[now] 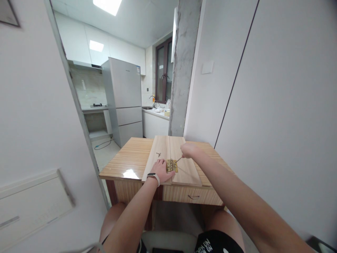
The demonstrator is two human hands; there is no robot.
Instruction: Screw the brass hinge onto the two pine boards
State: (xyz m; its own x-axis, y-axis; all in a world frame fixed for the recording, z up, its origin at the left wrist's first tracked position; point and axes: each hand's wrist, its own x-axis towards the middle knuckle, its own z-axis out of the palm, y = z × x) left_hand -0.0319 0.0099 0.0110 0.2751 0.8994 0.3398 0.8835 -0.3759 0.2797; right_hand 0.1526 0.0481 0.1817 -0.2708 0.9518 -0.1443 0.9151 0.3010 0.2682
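Observation:
Two pale wooden boards lie side by side on the table, the left board (160, 144) and the right board (188, 175), with a thin seam between them. A brass hinge (172, 166) lies across that seam. My left hand (161, 171) rests flat beside the hinge, fingers spread, thumb near its lower edge. Closed around a screwdriver (179, 159), my right hand (188, 150) holds it at a slant, its tip at the hinge's right leaf. Its handle is hidden in the fist. A few small screws (158, 154) lie on the left board.
The wood-grain table (123, 160) has a drawer with a metal handle (194, 197) at its front. My legs are under it. A white wall (263, 105) stands close on the right. Beyond a doorway are a grey fridge (127, 84) and a kitchen counter (155, 121).

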